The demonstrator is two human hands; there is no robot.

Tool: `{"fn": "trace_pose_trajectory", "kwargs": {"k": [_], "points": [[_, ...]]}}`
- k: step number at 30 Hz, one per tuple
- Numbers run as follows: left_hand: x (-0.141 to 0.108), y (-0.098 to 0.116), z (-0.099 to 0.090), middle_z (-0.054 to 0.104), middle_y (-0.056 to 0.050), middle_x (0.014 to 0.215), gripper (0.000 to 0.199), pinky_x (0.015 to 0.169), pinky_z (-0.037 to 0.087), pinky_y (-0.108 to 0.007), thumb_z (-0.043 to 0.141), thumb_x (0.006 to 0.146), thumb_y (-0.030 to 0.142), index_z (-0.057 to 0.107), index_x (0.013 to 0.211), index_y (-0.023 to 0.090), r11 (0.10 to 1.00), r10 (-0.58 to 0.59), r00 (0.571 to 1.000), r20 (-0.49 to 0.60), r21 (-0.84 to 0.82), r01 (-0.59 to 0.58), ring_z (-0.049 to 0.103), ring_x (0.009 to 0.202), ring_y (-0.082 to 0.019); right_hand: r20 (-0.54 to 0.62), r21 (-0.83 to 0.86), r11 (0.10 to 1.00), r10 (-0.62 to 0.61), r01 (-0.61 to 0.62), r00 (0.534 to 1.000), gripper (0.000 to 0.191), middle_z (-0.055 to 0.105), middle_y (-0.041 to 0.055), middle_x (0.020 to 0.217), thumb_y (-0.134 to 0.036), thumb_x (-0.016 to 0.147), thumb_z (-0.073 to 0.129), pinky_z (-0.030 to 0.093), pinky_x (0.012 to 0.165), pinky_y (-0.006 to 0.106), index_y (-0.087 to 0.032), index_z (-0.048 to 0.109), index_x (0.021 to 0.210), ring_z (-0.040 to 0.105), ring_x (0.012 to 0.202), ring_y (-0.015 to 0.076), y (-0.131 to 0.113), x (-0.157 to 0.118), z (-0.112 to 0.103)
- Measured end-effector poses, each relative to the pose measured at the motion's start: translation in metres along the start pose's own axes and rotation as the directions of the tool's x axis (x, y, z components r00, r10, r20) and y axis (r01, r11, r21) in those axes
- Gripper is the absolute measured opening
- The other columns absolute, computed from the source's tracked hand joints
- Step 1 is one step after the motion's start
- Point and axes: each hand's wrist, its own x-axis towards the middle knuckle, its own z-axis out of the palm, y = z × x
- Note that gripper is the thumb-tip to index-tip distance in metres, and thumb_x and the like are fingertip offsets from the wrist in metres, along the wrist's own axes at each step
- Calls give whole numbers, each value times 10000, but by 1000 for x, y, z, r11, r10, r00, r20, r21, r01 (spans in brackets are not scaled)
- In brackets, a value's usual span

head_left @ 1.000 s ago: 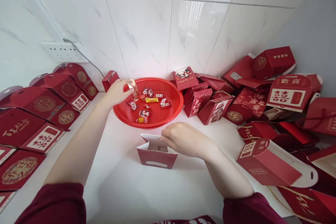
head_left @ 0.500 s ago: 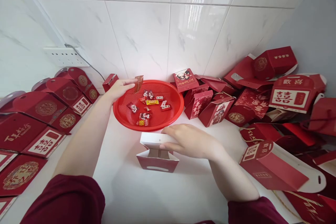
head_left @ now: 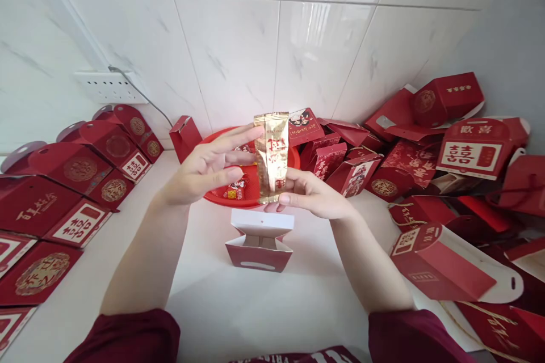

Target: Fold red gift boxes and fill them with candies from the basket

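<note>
A gold foil snack packet (head_left: 272, 156) with red characters is held upright above the far part of the table. My right hand (head_left: 313, 193) grips its lower end between thumb and fingers. My left hand (head_left: 204, 167) is open beside it, fingers stretched out, with the fingertips at the packet's upper left edge and the thumb apart from it. Below the hands a red gift box (head_left: 259, 255) stands on the table with its white-lined top open. Behind them, partly hidden, is a red plastic basket (head_left: 208, 139) with several small wrapped candies, one a red-and-yellow candy (head_left: 236, 190).
Rows of red gift boxes (head_left: 74, 173) line the left side of the white table (head_left: 204, 300). A heap of red boxes (head_left: 443, 272) covers the right side. One small red box (head_left: 185, 137) stands left of the basket. A socket strip (head_left: 110, 88) with a cable is on the tiled wall.
My left hand has come from the basket's left rim toward the middle with the packet. My right hand has left the open box and now holds the packet's lower end.
</note>
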Motion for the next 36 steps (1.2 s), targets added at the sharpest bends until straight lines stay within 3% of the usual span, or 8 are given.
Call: {"fn": "trace_pose_trajectory", "kwargs": {"k": [9, 15, 18, 21, 24, 27, 30, 36], "points": [[-28, -15, 31, 507, -36, 1486, 857, 1005, 539, -516, 587, 766, 527, 255, 1536, 351, 971, -85, 994, 67, -216, 98, 603, 1234, -340, -143, -258, 940, -265, 223, 954, 409, 694, 70, 1048, -565, 948, 526, 534, 889, 371, -215, 664, 1108, 659, 983, 216, -14, -19, 5], [-33, -18, 42, 516, -47, 1479, 799, 788, 618, -370, 581, 782, 405, 294, 1526, 347, 898, -275, 952, 132, -317, 304, 688, 1102, -284, -409, -636, 750, -528, 183, 744, 565, 469, 109, 1429, -502, 835, 703, 512, 965, 473, -312, 489, 1322, 529, 1258, 305, -22, -19, 15], [-36, -19, 44, 617, -68, 1371, 730, 799, 617, -366, 600, 805, 314, 373, 1499, 324, 800, -385, 898, 213, -407, 440, 711, 1070, -281, -301, -827, 557, -553, 76, 776, 603, 377, 59, 1517, -549, 726, 794, 362, 1087, 622, -352, 595, 1260, 285, 1441, 405, -30, -21, 15], [-38, -14, 47, 685, -70, 1274, 639, 837, 610, -356, 633, 815, 225, 487, 1431, 308, 682, -410, 852, 326, -510, 524, 719, 1067, -282, -171, -876, 469, -516, 109, 839, 241, 547, 29, 1393, -457, 821, 744, 281, 1123, 652, -343, 717, 1031, 397, 1387, 382, -34, -24, 16], [-41, -6, 50, 751, -81, 1126, 445, 752, 619, -320, 587, 871, 247, 613, 1315, 271, 631, -412, 805, 428, -504, 590, 746, 992, -280, -170, -787, 582, -524, 204, 835, 79, 736, 28, 1017, -324, 902, 678, 416, 1070, 518, -278, 730, 940, 674, 1022, 249, -32, -24, 22], [-46, 1, 51, 788, -104, 947, 268, 737, 616, -288, 524, 911, 219, 748, 1053, 181, 729, -417, 829, 372, -408, 550, 762, 909, -247, -388, -619, 779, -412, 99, 824, 137, 731, 14, 769, -329, 906, 675, 550, 743, 317, -217, 728, 850, 665, 685, 156, -30, -23, 29], [-49, 3, 51, 785, -96, 955, 222, 811, 612, -287, 549, 931, 193, 764, 975, 157, 864, -369, 904, 218, -278, 420, 751, 903, -209, -479, -458, 889, -240, -7, 844, 209, 719, 15, 714, -377, 890, 689, 485, 556, 238, -184, 725, 816, 616, 594, 125, -29, -21, 35], [-47, -4, 50, 775, -44, 918, 175, 770, 617, -283, 625, 933, 293, 759, 967, 187, 951, -259, 965, -43, -183, 248, 734, 827, -174, -424, -396, 915, -112, -73, 899, 242, 707, 20, 746, -404, 911, 658, 480, 600, 231, -171, 696, 862, 609, 645, 118, -28, -17, 36]]}}
